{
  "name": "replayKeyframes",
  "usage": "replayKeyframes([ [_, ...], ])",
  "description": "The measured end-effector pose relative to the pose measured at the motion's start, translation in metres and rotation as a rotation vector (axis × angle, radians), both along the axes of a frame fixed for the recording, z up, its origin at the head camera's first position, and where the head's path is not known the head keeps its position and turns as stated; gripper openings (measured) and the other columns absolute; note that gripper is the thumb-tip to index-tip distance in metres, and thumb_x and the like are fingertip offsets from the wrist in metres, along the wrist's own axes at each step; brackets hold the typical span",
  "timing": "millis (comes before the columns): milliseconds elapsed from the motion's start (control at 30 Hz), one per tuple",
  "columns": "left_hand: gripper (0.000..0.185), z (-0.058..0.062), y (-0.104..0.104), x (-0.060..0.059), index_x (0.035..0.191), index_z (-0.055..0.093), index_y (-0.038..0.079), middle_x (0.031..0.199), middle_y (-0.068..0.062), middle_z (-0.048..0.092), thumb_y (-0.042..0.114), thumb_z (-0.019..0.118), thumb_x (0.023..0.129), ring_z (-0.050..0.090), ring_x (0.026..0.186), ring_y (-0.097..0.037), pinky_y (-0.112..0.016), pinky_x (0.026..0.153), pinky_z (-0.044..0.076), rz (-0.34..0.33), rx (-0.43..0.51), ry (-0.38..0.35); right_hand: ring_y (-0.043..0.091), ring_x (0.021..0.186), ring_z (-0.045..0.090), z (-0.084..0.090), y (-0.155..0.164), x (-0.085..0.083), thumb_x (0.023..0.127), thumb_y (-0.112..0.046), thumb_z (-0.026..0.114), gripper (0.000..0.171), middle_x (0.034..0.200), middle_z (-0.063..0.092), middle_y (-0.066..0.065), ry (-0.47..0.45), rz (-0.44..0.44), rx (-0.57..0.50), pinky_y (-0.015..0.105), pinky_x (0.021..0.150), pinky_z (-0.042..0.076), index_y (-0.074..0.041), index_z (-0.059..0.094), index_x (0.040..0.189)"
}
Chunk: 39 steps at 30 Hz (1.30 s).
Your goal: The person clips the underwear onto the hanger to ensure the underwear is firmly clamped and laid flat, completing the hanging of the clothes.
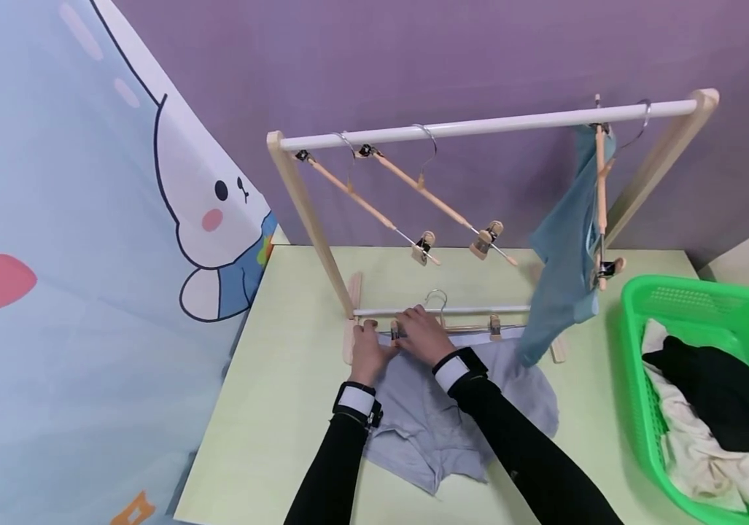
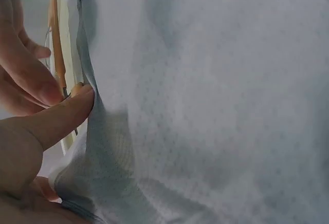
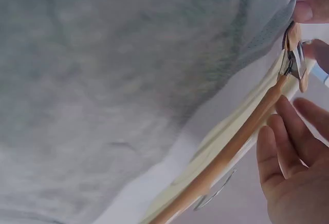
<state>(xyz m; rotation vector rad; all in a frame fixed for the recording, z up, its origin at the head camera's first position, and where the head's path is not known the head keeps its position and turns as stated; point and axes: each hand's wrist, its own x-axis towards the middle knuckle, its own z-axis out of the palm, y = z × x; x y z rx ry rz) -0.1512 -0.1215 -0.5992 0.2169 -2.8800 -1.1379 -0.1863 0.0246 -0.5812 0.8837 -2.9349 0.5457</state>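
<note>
Pale grey-blue shorts [image 1: 453, 437] lie spread on the table, waistband toward the rack. Along the waistband runs a wooden clip hanger [image 3: 231, 147], its hook [image 1: 436, 294] standing by the rack's lower rail. My left hand [image 1: 369, 356] pinches the waistband's left corner; in the left wrist view its thumb [image 2: 61, 116] presses the cloth beside the clip. My right hand [image 1: 423, 337] has its fingers at the hanger's left clip [image 3: 294, 59] and appears to pinch it; fingers partly cover the contact. The hanger's right clip [image 1: 495, 327] sits at the waistband farther right.
A rack with a white top rail [image 1: 492, 128] stands over the work. Two bare clip hangers [image 1: 364, 203] [image 1: 436, 195] hang at its left. A blue garment [image 1: 561, 255] hangs at its right. Right of it, a green basket [image 1: 633, 408] holds black cloth [image 1: 715, 394] and cream cloth [image 1: 702, 467].
</note>
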Motion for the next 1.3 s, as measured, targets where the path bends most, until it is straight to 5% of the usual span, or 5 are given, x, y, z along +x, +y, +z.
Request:
replayKeyframes([
  [300,0.06,0.001,-0.003,0.004,0.129,0.051,-0.001,0.121,-0.023,0.045,0.021,0.082,0.082,0.059,0.09,-0.037,-0.047,0.079,0.052,-0.005,0.108,-0.038,0.021,0.074,0.055,0.011,-0.012,-0.01,0.094,-0.01,0.065,0.011,0.079,0.064,0.003,-0.111,-0.032,-0.125,0.035,0.067,0.045,-0.011,0.059,0.086],
  [567,0.056,0.001,-0.013,0.003,0.131,0.051,-0.004,0.123,-0.024,0.062,0.022,0.076,0.088,0.059,0.116,-0.038,-0.05,0.096,0.047,-0.015,0.297,-0.022,0.024,0.091,0.067,0.022,-0.006,-0.016,0.101,-0.022,0.059,0.029,0.101,0.07,0.011,-0.324,-0.061,-0.335,0.04,0.079,0.053,-0.003,0.064,0.123],
  [700,0.038,-0.003,-0.018,0.003,0.117,0.067,-0.001,0.119,-0.018,0.069,0.024,0.075,0.089,0.061,0.116,-0.035,-0.047,0.098,0.048,-0.056,0.273,-0.034,0.018,0.087,0.066,0.022,-0.001,-0.018,0.098,-0.022,0.063,0.025,0.096,0.071,0.006,-0.386,-0.041,-0.39,0.036,0.078,0.053,-0.005,0.072,0.113],
  [900,0.016,-0.007,-0.021,0.004,0.097,0.078,0.008,0.101,-0.008,0.076,0.021,0.074,0.09,0.069,0.102,-0.027,-0.039,0.087,0.053,-0.096,0.227,0.013,0.011,0.076,0.062,0.02,0.008,-0.019,0.093,-0.02,0.07,0.014,0.085,0.069,-0.001,-0.341,-0.016,-0.473,0.029,0.069,0.05,-0.01,0.078,0.099],
  [1300,0.016,-0.001,-0.02,0.003,0.1,0.077,0.006,0.102,-0.009,0.075,0.018,0.067,0.095,0.069,0.104,-0.027,-0.043,0.091,0.052,-0.121,0.224,0.101,0.01,0.072,0.063,0.015,0.009,-0.018,0.09,-0.017,0.073,0.012,0.081,0.071,-0.001,-0.271,-0.001,-0.524,0.027,0.065,0.05,-0.01,0.08,0.095],
])
